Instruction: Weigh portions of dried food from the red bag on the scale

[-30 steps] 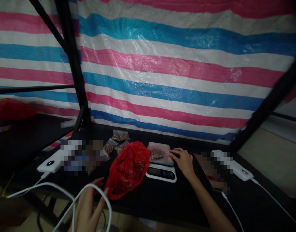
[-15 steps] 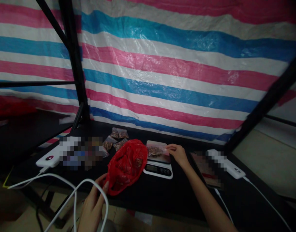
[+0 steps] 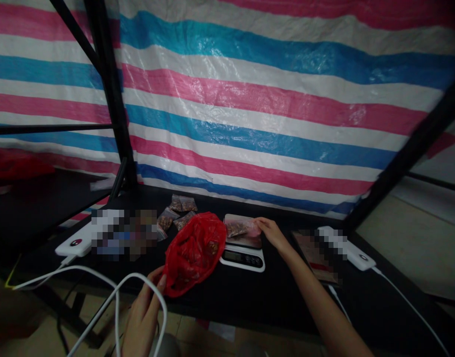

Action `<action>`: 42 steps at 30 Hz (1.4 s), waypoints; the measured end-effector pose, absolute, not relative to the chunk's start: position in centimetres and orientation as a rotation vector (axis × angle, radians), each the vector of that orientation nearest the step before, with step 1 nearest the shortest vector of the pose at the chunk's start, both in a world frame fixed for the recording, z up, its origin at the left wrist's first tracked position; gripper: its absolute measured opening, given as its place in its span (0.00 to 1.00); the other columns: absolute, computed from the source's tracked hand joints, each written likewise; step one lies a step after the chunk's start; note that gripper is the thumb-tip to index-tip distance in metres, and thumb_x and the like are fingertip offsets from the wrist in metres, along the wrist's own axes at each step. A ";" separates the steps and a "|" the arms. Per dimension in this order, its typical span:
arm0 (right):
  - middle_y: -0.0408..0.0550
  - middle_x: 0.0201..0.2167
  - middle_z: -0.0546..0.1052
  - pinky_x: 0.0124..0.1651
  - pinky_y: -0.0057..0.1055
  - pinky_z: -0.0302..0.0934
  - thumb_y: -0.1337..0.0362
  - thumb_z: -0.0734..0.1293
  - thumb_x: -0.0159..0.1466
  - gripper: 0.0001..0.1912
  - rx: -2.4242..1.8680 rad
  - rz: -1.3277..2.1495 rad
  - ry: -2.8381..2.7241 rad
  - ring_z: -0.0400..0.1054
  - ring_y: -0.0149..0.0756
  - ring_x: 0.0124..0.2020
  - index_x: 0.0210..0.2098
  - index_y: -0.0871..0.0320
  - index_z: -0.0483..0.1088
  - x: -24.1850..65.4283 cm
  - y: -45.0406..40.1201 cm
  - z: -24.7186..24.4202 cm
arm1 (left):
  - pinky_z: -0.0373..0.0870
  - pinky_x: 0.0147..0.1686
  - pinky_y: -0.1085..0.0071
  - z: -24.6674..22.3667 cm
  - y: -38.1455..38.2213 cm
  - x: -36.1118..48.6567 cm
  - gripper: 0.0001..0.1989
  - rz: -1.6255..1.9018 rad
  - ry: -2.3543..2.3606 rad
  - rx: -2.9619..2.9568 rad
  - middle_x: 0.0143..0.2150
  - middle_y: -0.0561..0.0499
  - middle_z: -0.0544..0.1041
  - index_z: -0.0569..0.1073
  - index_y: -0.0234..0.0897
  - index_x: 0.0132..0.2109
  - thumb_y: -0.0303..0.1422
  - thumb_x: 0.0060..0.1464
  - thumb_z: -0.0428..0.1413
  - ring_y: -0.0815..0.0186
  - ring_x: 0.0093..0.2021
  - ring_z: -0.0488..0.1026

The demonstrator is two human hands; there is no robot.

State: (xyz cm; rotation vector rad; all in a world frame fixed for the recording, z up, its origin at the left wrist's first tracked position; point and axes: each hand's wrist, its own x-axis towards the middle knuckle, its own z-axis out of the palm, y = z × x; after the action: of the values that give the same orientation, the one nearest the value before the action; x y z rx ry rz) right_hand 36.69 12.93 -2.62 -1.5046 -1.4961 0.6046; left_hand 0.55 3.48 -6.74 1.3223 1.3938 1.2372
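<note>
A red plastic bag (image 3: 196, 253) with small brown pieces inside lies open on the black table, its near left edge pinched by my left hand (image 3: 147, 302). Right of it stands a white kitchen scale (image 3: 244, 259) with a metal plate. Over the plate is a clear zip bag (image 3: 239, 228) partly filled with brown pieces, and the fingers of my right hand (image 3: 270, 232) are closed on its right end. Several filled zip bags (image 3: 183, 204) lie behind the red bag.
A white power strip (image 3: 77, 238) is at the left, and another white device (image 3: 356, 255) at the right beside a brown flat packet (image 3: 311, 253). White cables (image 3: 138, 277) loop across the front left. Striped sheeting hangs behind.
The zip bag's right end appears slightly raised, in my right hand's fingers. My left hand keeps its hold on the red bag. The view has shifted slightly.
</note>
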 end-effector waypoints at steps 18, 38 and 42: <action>0.53 0.39 0.73 0.44 0.40 0.58 0.51 0.68 0.47 0.34 -1.982 -0.090 -1.442 0.66 0.44 0.42 0.50 0.62 0.64 42.4 8.1 -7.4 | 0.71 0.44 0.64 -5.3 4.7 0.7 0.26 1.045 1.478 1.382 0.43 0.51 0.77 0.72 0.37 0.48 0.45 0.43 0.57 0.52 0.48 0.71; 0.47 0.40 0.71 0.47 0.37 0.54 0.72 0.61 0.54 0.15 -1.306 0.100 -2.152 0.62 0.38 0.44 0.41 0.54 0.62 23.8 6.4 2.7 | 0.64 0.23 0.76 -5.0 4.6 0.7 0.23 1.309 1.306 1.242 0.31 0.49 0.75 0.72 0.31 0.40 0.46 0.43 0.58 0.64 0.30 0.70; 0.50 0.38 0.69 0.46 0.37 0.51 0.74 0.60 0.53 0.15 -1.298 -0.097 -2.446 0.60 0.39 0.42 0.41 0.58 0.60 20.4 8.3 2.0 | 0.66 0.24 0.76 -5.2 4.5 0.1 0.21 1.327 1.273 1.232 0.33 0.49 0.75 0.72 0.32 0.41 0.44 0.45 0.58 0.64 0.31 0.71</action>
State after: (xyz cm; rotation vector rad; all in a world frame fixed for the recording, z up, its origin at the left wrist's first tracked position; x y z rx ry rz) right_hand 20.38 8.28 2.04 -1.2976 -2.4455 -0.0970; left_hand 0.13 4.46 -5.24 1.2318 1.2733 1.3266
